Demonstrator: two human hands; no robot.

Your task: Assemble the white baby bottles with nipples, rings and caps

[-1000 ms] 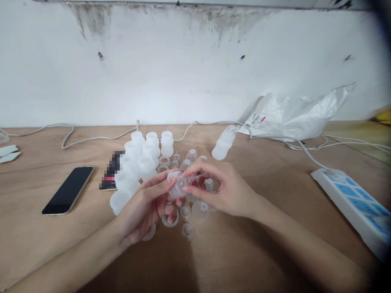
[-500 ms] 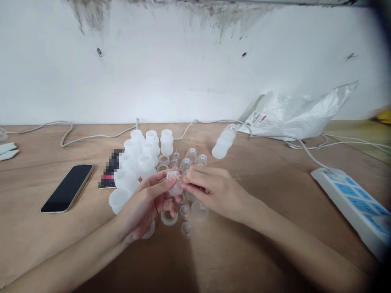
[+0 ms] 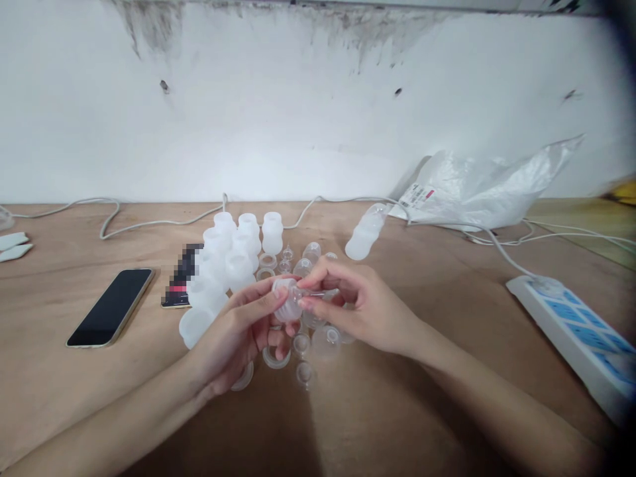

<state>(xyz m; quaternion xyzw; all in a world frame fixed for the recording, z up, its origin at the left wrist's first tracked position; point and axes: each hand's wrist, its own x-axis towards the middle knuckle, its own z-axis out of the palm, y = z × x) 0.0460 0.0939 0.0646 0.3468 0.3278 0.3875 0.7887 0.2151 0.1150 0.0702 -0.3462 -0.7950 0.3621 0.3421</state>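
Over the middle of the table, my left hand (image 3: 251,315) is closed around a white ribbed bottle ring (image 3: 285,301). From the ring's right side sticks out a clear bottle teat (image 3: 313,293), which the thumb and fingers of my right hand (image 3: 352,298) pinch. Below the hands lie loose teats (image 3: 305,373) and a flat clear ring (image 3: 276,358). Clear dome caps (image 3: 303,267) stand just beyond my right hand, partly hidden by it. To the left are several milky baby bottles (image 3: 239,265) without tops, upright in rows.
One capped bottle (image 3: 366,232) stands apart at the back, near a plastic bag (image 3: 467,189). A power strip (image 3: 571,338) is at the right, its white cable (image 3: 348,197) running along the wall. Left lie a phone (image 3: 110,308) and a blurred-out dark item (image 3: 181,275).
My right hand has turned and drawn slightly to the right, fingers opening out around the teat, which now shows more plainly. My left hand keeps the ring in nearly the same spot.
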